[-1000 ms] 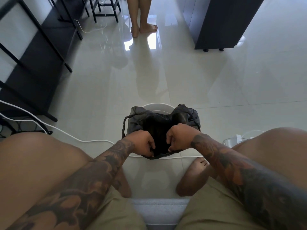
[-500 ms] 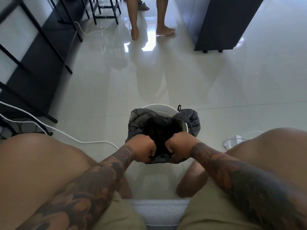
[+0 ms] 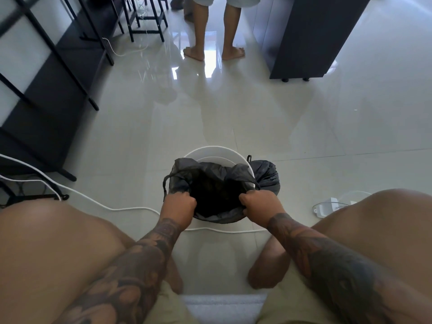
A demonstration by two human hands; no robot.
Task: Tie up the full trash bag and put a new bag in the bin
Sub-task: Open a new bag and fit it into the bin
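A white round bin [image 3: 219, 152] stands on the floor between my knees. A black trash bag [image 3: 210, 176] hangs open in its mouth, the near edge draped over the bin's rim. My left hand [image 3: 178, 204] grips the bag's rim at the near left. My right hand [image 3: 259, 203] grips it at the near right, so the opening is spread between them. A tied, full black bag [image 3: 266, 176] sits on the floor against the bin's right side.
A white cable [image 3: 131, 208] runs across the floor under the bin's near side. A white charger [image 3: 327, 208] lies at the right. Another person's bare legs [image 3: 215, 31] stand at the back. A black cabinet [image 3: 311, 36] is back right, black frames [image 3: 58, 61] left.
My hands have moved apart, widening the bag's mouth over the bin. The tied bag at the right has come into view. The person at the back has stepped to the right.
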